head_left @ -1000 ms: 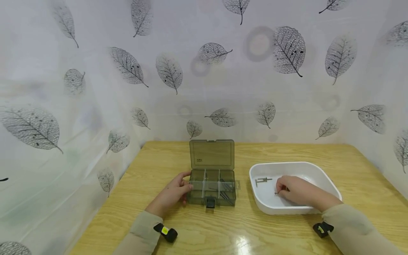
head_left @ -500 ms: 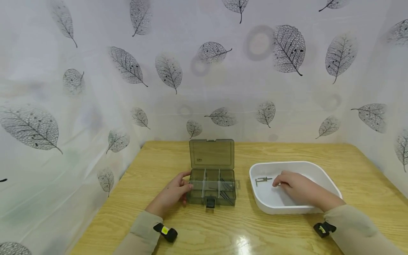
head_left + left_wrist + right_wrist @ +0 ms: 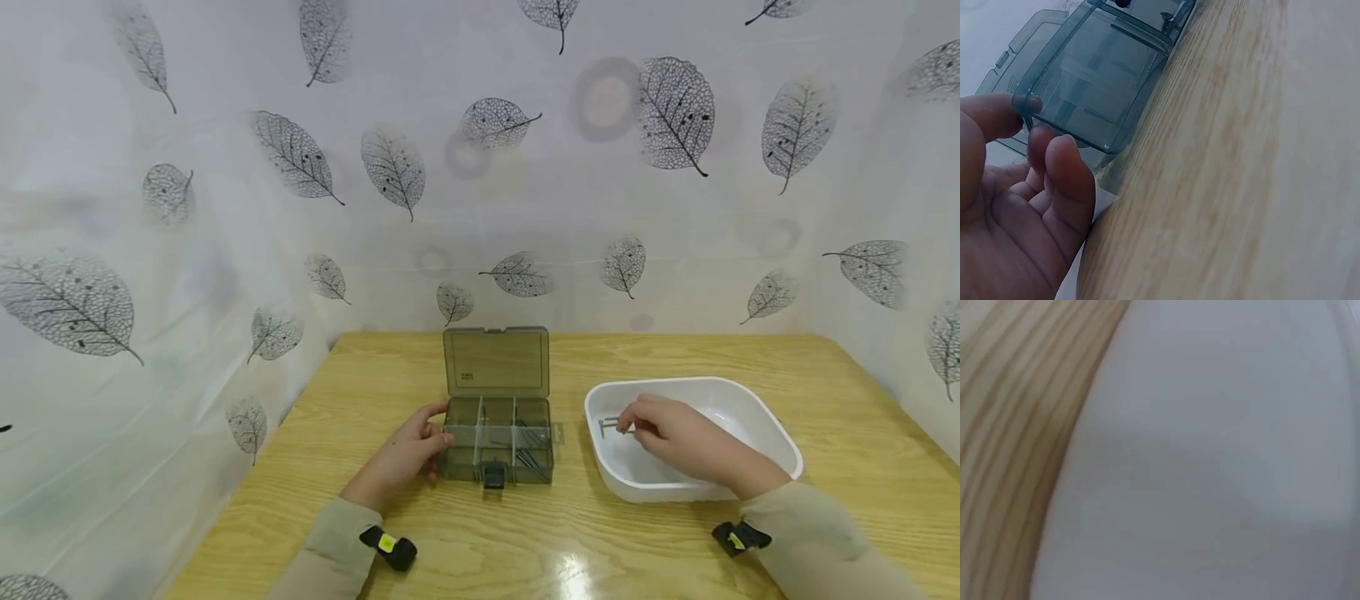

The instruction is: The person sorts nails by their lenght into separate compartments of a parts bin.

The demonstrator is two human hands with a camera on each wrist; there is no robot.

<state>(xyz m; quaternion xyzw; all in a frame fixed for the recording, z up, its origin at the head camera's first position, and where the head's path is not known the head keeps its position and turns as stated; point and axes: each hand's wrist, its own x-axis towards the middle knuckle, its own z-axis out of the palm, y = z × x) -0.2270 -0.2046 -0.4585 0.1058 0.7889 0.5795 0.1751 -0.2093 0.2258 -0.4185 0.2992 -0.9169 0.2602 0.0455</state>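
My left hand grips the left side of a smoky, see-through compartment box, its thumb over the near edge. In the left wrist view, fingers bend against the corner of the box. The lid stands raised at the back. Dark, thin screws lie in the right-hand compartments. Over the left part of a white tray, my right hand points its fingertips down, pinching a small screw mostly hidden by the fingers. Right beside them lie brass-coloured screws on the tray floor.
The box and tray stand side by side on a wood-grain table, with a gap between them. A pale leaf-printed sheet hangs behind and at the sides. The right wrist view is filled by the tray's wall.
My right hand has lifted a small screw from the tray floor and moved left and away from me, to the other screws. The left hand stays on the box.
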